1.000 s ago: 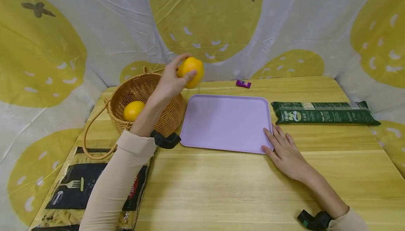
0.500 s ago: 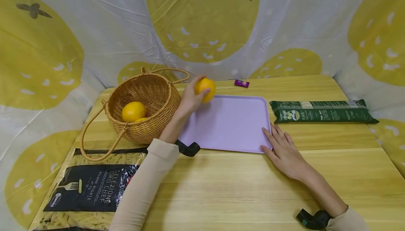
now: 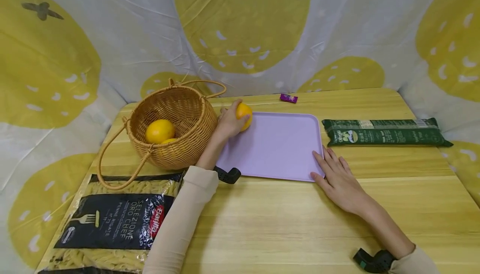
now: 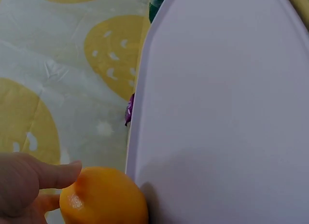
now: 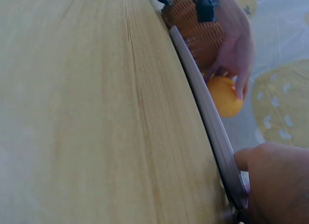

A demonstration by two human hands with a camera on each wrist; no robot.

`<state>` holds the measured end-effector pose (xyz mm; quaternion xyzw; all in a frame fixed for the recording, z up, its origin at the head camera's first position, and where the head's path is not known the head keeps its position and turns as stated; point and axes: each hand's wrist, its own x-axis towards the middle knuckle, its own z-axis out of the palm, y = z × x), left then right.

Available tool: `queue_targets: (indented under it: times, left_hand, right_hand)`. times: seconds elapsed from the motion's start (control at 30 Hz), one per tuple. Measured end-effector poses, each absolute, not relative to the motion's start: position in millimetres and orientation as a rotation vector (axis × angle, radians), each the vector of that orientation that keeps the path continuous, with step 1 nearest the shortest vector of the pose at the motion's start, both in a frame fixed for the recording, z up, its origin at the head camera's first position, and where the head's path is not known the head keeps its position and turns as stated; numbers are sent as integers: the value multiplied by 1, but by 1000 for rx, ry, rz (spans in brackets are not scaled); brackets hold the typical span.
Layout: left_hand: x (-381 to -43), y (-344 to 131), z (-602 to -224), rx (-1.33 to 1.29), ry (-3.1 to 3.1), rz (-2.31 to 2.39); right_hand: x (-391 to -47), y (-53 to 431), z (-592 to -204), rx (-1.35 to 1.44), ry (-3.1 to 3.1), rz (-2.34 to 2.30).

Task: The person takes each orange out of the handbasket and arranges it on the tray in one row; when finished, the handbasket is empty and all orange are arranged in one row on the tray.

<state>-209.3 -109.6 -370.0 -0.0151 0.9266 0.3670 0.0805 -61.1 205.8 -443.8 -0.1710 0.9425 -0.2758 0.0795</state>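
In the head view my left hand (image 3: 229, 124) grips an orange (image 3: 245, 116) at the far left corner of a lilac tray (image 3: 277, 149). The left wrist view shows the thumb and a finger against the side of this smooth orange (image 4: 104, 197), close by the tray's rim. Whether the fruit touches the tray I cannot tell. My right hand (image 3: 339, 182) rests at the tray's near right corner, fingers extended along the edge. A wicker basket (image 3: 187, 149) beside my left wrist contains another orange (image 3: 160, 131) and part of a further one below it.
A black bag of penne (image 3: 101, 219) lies at the front left, under a basket handle (image 3: 99, 161). Right of the tray is a long green packet (image 3: 386, 132). A small purple wrapped packet (image 3: 288, 98) sits behind it. Patterned cloth (image 3: 337, 23) hangs around the table.
My left hand has carried the orange from above the basket's right side, right and down to the tray's far left corner. My right hand has stayed at the tray's edge.
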Motion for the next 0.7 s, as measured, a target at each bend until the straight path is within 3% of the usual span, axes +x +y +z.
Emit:
queue_targets:
  times: [0.7]
  left_hand:
    - [-207, -103, -381, -109, 2932, 1188]
  right_hand:
    - [-63, 207, -444, -507, 2824, -816]
